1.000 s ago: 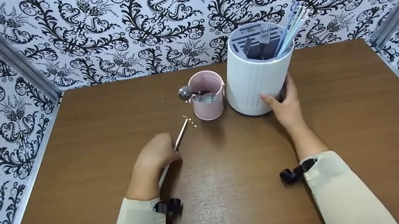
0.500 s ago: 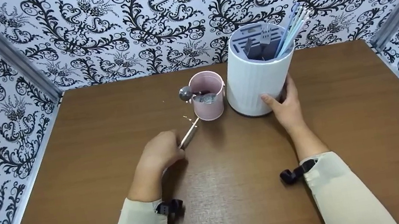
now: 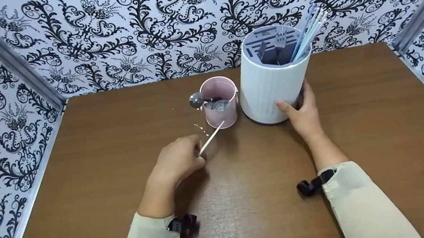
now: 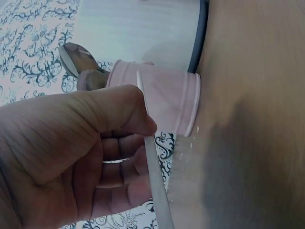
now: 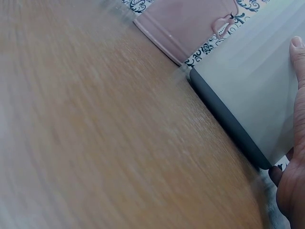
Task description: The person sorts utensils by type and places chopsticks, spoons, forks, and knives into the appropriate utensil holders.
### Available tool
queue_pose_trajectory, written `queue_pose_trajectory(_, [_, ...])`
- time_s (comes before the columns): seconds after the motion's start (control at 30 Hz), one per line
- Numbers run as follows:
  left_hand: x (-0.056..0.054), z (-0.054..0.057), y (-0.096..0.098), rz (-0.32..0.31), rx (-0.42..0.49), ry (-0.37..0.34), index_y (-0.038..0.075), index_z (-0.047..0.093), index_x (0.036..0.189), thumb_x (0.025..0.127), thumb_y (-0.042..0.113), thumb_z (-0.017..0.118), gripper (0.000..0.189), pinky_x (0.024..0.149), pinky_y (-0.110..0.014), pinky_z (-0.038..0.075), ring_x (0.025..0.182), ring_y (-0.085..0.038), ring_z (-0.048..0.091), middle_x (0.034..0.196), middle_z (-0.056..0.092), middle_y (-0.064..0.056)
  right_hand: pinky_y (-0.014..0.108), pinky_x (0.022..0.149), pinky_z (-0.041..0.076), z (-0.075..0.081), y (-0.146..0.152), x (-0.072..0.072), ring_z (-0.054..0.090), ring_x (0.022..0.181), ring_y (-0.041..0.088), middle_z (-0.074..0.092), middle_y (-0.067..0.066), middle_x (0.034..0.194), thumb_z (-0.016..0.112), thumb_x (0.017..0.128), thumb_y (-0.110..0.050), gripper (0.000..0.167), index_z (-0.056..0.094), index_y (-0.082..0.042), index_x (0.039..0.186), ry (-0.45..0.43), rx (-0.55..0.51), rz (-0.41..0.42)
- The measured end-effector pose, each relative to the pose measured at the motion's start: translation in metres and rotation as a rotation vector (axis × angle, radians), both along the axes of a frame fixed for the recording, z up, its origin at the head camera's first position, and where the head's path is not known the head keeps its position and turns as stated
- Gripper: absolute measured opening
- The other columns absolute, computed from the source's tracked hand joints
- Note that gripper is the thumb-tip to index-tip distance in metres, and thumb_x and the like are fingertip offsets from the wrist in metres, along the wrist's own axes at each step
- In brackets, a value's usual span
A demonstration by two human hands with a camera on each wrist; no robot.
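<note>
My left hand [image 3: 178,159] pinches a thin white chopstick [image 3: 211,138] between thumb and fingers. In the head view its far tip overlaps the lower front of a pink bucket [image 3: 215,117]; whether they touch I cannot tell. The left wrist view shows the chopstick [image 4: 157,181] slanting past the thumb tip. Metal spoons [image 4: 76,58] lean out over the bucket's rim. My right hand [image 3: 306,116] grips the lower right side of a white ribbed utensil holder [image 3: 269,91], thumb in front, fingers mostly hidden behind. A fork [image 3: 281,37] and several pastel chopsticks [image 3: 308,35] stand in the holder.
Small pale crumbs [image 3: 202,128] lie on the brown wooden table [image 3: 112,125], just left of the bucket. Black-and-white patterned walls [image 3: 107,34] close off the back and both sides. The holder stands right beside the bucket, near the back edge.
My left hand has moved slightly right and forward with the chopstick, whose tip has shifted from near the crumbs to before the bucket. The right hand and the holder have stayed put.
</note>
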State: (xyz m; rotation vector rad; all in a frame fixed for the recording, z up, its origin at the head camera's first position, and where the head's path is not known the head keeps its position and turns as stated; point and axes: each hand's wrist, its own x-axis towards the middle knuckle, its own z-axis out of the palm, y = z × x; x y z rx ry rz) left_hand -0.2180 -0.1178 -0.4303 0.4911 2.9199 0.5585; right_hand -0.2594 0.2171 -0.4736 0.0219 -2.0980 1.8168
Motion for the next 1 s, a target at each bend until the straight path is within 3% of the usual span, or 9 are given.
queue_pose_trajectory(0.2, [0.008,0.009,0.011,-0.045,0.069,0.044,0.017,0.063,0.083,0.076,0.011,0.072,0.013,0.065,-0.039,0.048,0.072,-0.019,0.056,0.073,0.060,0.004,0.042,0.129,0.024,-0.002,0.001,-0.002,0.030,0.154,0.034,0.027,0.024,0.166,0.086,0.084,-0.032,0.109,0.018,0.002,0.163,-0.002,0.008,0.004])
queue_pose_trajectory(0.43, [0.008,0.013,0.030,-0.118,0.143,0.082,0.013,0.058,0.081,0.077,0.008,0.068,0.011,0.062,-0.034,0.043,0.071,-0.018,0.051,0.072,0.053,0.004,0.042,0.130,0.022,-0.001,0.001,0.000,0.029,0.154,0.034,0.026,0.024,0.167,0.083,0.087,-0.025,0.104,0.018,0.002,0.163,-0.023,0.027,-0.006])
queue_pose_trajectory(0.6, [0.007,0.025,0.046,-0.144,0.184,0.128,0.013,0.056,0.088,0.080,0.008,0.065,0.013,0.064,-0.036,0.045,0.071,-0.019,0.052,0.073,0.053,0.003,0.042,0.131,0.020,-0.001,0.002,0.001,0.028,0.155,0.034,0.026,0.024,0.167,0.085,0.086,-0.032,0.107,0.019,0.002,0.163,-0.024,0.035,-0.019])
queue_pose_trajectory(0.83, [0.004,0.039,0.065,-0.155,0.287,0.124,0.016,0.054,0.092,0.083,0.009,0.066,0.017,0.066,-0.034,0.045,0.072,-0.018,0.055,0.077,0.055,0.002,0.043,0.130,0.022,0.002,0.001,0.003,0.029,0.154,0.034,0.027,0.025,0.166,0.083,0.086,-0.023,0.102,0.020,0.004,0.162,-0.006,0.012,-0.009])
queue_pose_trajectory(1.0, [0.002,0.045,0.075,-0.200,0.361,0.172,0.016,0.055,0.095,0.084,0.008,0.067,0.018,0.067,-0.032,0.045,0.075,-0.015,0.055,0.081,0.056,0.000,0.044,0.131,0.019,0.005,-0.001,0.004,0.027,0.155,0.034,0.025,0.025,0.167,0.080,0.087,-0.021,0.100,0.020,0.004,0.162,-0.022,0.042,-0.014])
